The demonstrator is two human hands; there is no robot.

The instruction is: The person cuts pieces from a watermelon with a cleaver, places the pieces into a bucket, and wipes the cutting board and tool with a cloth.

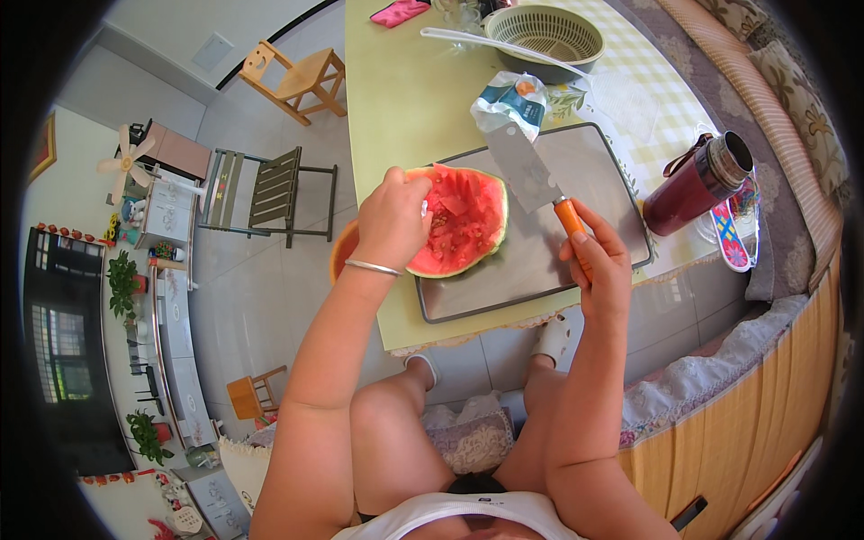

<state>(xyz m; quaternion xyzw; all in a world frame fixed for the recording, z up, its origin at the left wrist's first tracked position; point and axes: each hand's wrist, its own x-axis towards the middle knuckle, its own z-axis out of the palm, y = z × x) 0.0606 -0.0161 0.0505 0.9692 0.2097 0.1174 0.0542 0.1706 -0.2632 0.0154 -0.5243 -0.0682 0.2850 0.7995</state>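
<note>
A: Status on the hands?

B: Right hand [596,252] is wrapped around the orange handle of a broad cleaver [526,168]. Firm grip, thumb along the handle. Left hand [396,211] has its fingers curled in, back of the hand up. Can't tell whether it pinches anything: the fingertips are mostly hidden. A small pale spot shows at the fingers, too small to identify.

A: Where's the melon?

B: Cut watermelon [463,220] is at the left part of the grey tray [441,301], cut face up, red flesh scooped ragged, pale green rind edge on the right. Left hand is over its left side; contact not confirmable from this angle.

A: Blade position?

B: Above the tray, right of the melon and apart from it. Tip points away from the person, toward the white-and-blue packet [510,99], overlapping it in view.

A: Left of the melon?

B: Rounded orange thing [344,245], partly hidden by the left wrist. Kind unclear.

A: Rest of the table [382,99]?

B: Far end: colander [549,40] in a dark basin, with a long white-handled utensil [495,43] lying across it. Pink cloth [399,12] at the far left. Maroon flask [688,193] just beside the tray's right edge.
</note>
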